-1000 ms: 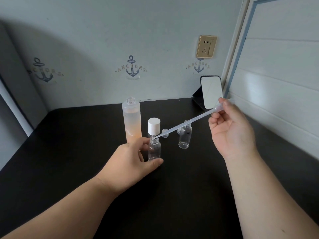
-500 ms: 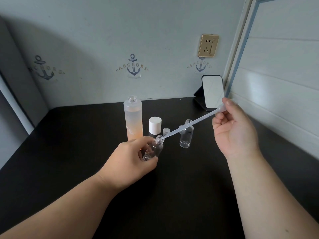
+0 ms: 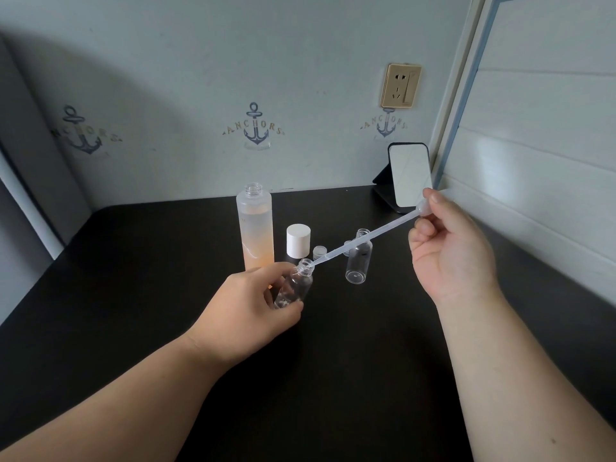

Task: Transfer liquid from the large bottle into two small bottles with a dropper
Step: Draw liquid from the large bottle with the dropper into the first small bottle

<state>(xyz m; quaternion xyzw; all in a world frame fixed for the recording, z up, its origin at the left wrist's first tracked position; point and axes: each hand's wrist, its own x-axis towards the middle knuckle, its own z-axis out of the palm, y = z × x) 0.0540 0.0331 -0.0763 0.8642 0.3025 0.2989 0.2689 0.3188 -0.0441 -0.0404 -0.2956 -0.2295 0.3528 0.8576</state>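
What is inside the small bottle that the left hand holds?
The dropper tip sits in the mouth of the tilted small bottle. The left hand covers part of it, and any liquid is too clear to tell.

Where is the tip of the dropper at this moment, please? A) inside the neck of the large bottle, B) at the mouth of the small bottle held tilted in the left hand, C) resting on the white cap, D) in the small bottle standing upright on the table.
B: the dropper, pinched at its bulb by the right hand, ends at the mouth of the tilted small bottle that the left hand grips.
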